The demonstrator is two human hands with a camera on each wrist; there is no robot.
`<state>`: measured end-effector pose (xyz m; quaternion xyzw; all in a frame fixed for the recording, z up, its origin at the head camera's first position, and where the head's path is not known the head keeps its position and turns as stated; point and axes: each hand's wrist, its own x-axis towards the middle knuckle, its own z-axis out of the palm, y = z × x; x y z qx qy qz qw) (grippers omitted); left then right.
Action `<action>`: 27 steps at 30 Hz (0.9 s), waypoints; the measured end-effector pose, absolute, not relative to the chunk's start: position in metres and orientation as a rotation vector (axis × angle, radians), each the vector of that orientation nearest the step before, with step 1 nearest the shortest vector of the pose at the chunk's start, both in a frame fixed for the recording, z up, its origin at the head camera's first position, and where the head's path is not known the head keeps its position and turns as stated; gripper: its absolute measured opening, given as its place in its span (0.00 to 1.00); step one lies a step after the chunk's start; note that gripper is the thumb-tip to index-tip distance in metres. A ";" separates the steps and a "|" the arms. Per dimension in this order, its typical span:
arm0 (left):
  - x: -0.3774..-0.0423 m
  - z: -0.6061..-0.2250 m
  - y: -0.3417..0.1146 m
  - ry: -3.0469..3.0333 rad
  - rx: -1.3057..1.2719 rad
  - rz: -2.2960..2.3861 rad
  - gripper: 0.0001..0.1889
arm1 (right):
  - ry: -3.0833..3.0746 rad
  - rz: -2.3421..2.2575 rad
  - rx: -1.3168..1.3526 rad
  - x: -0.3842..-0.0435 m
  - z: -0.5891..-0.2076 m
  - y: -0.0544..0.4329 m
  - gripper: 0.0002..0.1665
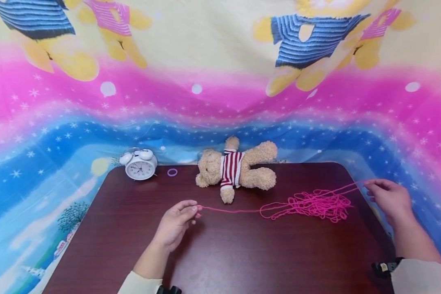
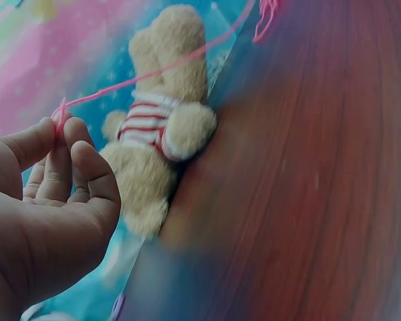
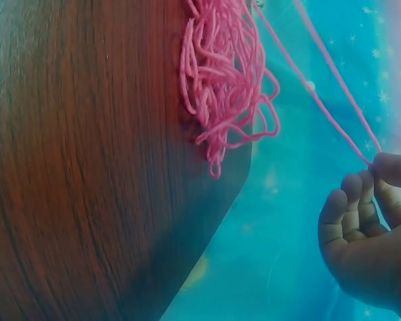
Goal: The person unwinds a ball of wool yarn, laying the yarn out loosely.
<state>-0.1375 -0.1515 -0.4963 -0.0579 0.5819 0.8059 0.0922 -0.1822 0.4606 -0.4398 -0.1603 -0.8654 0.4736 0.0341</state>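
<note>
A tangled heap of pink yarn [image 1: 321,205] lies on the right half of the dark wooden table [image 1: 220,253]. My left hand [image 1: 178,224] pinches one strand between thumb and fingertips, and that strand runs rightward to a loop at the heap's edge. In the left wrist view a small twist of the yarn [image 2: 60,114] sticks up from the pinch. Over by the table's right edge, my right hand [image 1: 391,200] pinches a doubled strand drawn out from the heap. Two lengths of yarn [image 3: 314,93] meet at its thumb and finger in the right wrist view.
Behind the yarn a teddy bear [image 1: 231,169] in a red-and-white striped shirt lies on its back, head to the left. A white alarm clock [image 1: 139,165] stands at the back left beside a purple ring [image 1: 172,172]. A printed cloth [image 1: 206,106] hangs behind the table.
</note>
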 end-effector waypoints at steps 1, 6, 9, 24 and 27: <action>-0.140 -0.496 -0.145 1.723 -0.153 2.388 0.14 | -2.646 1.463 -0.485 -0.182 -0.439 0.459 0.22; -0.150 -0.492 -0.113 1.703 -0.078 2.356 0.11 | -2.646 1.423 -0.443 -0.178 -0.437 0.445 0.24; -0.155 -0.489 -0.093 1.701 -0.017 2.336 0.11 | -2.664 1.370 -0.406 -0.177 -0.435 0.433 0.28; -0.175 -0.484 -0.003 1.727 0.122 2.281 0.15 | -2.709 1.151 -0.171 -0.169 -0.434 0.372 0.22; -0.175 -0.486 0.013 1.770 0.131 2.236 0.14 | -2.742 1.160 -0.159 -0.168 -0.438 0.364 0.25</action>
